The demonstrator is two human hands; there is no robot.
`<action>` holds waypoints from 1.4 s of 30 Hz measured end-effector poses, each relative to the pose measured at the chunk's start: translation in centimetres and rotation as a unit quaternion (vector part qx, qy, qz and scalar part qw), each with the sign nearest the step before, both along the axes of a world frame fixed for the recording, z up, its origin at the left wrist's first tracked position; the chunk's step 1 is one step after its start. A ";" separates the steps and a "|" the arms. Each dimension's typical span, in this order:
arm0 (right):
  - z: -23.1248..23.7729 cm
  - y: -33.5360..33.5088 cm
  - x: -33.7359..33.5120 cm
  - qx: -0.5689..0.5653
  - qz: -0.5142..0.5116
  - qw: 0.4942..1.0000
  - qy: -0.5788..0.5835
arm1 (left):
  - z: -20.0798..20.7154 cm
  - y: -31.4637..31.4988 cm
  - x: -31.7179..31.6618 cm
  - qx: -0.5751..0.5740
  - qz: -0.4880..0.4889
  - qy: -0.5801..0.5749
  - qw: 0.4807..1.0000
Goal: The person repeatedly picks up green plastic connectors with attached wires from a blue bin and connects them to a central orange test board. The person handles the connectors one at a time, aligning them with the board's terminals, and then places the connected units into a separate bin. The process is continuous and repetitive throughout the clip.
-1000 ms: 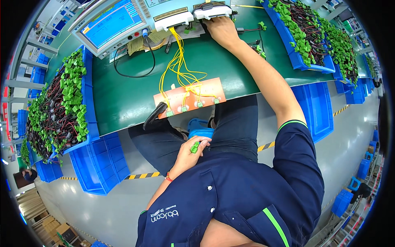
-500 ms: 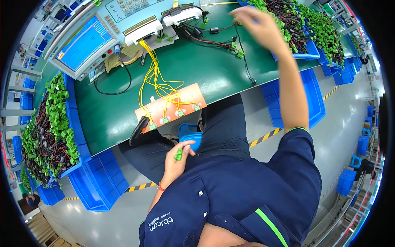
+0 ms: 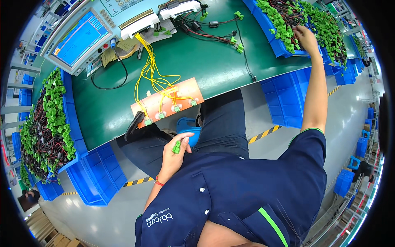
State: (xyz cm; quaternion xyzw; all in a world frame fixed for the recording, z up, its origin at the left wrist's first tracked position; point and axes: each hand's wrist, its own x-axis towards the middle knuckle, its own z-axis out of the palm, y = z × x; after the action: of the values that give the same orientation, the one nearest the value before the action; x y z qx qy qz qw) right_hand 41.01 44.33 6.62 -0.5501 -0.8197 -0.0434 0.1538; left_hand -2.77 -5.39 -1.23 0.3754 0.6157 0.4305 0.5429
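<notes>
My left hand (image 3: 173, 156) is in front of my body, closed around a green connector (image 3: 176, 147) that shows between its fingers. My right hand (image 3: 307, 40) reaches into a blue bin (image 3: 269, 31) at the far right, which is heaped with dark and red cable harnesses (image 3: 288, 14) with green connectors. Its fingers are drawn together among the cables, and what they grip is hidden. Nearer to my left hand, an orange test board (image 3: 187, 88) lies at the table's front edge. Yellow wires (image 3: 152, 70) run to several small green sockets along it.
A tester with a screen (image 3: 80, 39) stands at the back left, a white connector block (image 3: 140, 26) beside it. Loose black and red cables (image 3: 214, 38) lie on the green table (image 3: 111, 111). Another full harness bin (image 3: 68, 111) is at the left. Blue crates (image 3: 96, 175) stand below.
My right hand has moved right from above the table into the harness bin, its arm stretching outward. My left hand keeps its hold on the green connector, barely moving.
</notes>
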 end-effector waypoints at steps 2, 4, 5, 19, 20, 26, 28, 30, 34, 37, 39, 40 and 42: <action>2.0 -0.3 0.8 0.079 0.024 0.995 0.052 | 0.8 0.0 -0.2 0.000 0.016 0.006 1.000; 4.8 -2.0 0.5 0.189 -0.017 0.979 0.080 | 1.2 0.0 -0.6 -0.008 0.036 0.000 0.999; 6.1 -3.8 -0.7 0.248 -0.012 0.963 0.102 | 1.1 -0.3 -1.1 -0.015 0.050 -0.011 0.999; -1.7 -34.9 -27.0 -0.299 0.432 0.843 0.119 | 3.9 1.9 -1.2 0.130 0.101 -0.169 0.972; -3.2 -36.0 -28.0 -0.380 0.428 0.808 0.139 | 4.0 1.7 -1.3 0.130 0.103 -0.190 0.968; -6.5 -39.6 -31.0 -0.689 0.299 0.568 0.337 | 3.0 -0.2 -2.8 0.135 0.162 -0.296 0.932; -6.8 -39.8 -31.4 -0.716 0.270 0.524 0.374 | 2.9 -0.7 -2.9 0.120 0.147 -0.327 0.926; -7.0 -39.8 -31.8 -0.732 0.251 0.495 0.395 | 2.1 -1.3 -2.7 0.086 0.137 -0.344 0.925; -7.5 -40.8 -33.0 -0.478 0.320 0.749 0.331 | 1.6 -1.3 -3.0 0.081 0.183 -0.304 0.932; -7.8 -40.2 -33.7 -0.347 0.342 0.807 0.333 | 0.9 -0.6 -2.9 0.104 0.229 -0.257 0.933; -7.3 -40.4 -34.6 -0.278 0.349 0.813 0.374 | 0.7 -0.5 -2.7 0.105 0.245 -0.240 0.934; -7.1 -40.5 -34.9 -0.288 0.344 0.807 0.384 | 0.5 -0.5 -2.5 0.107 0.258 -0.236 0.931; -6.9 -40.8 -35.3 -0.311 0.334 0.793 0.404 | 0.1 -0.5 -2.2 0.109 0.286 -0.229 0.924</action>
State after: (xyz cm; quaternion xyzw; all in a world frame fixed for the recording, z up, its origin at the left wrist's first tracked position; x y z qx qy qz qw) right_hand 5.69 3.57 -0.29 -0.2279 -0.7848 0.4939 0.2969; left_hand -5.02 -5.87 -1.09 0.1311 0.5049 0.7063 0.4786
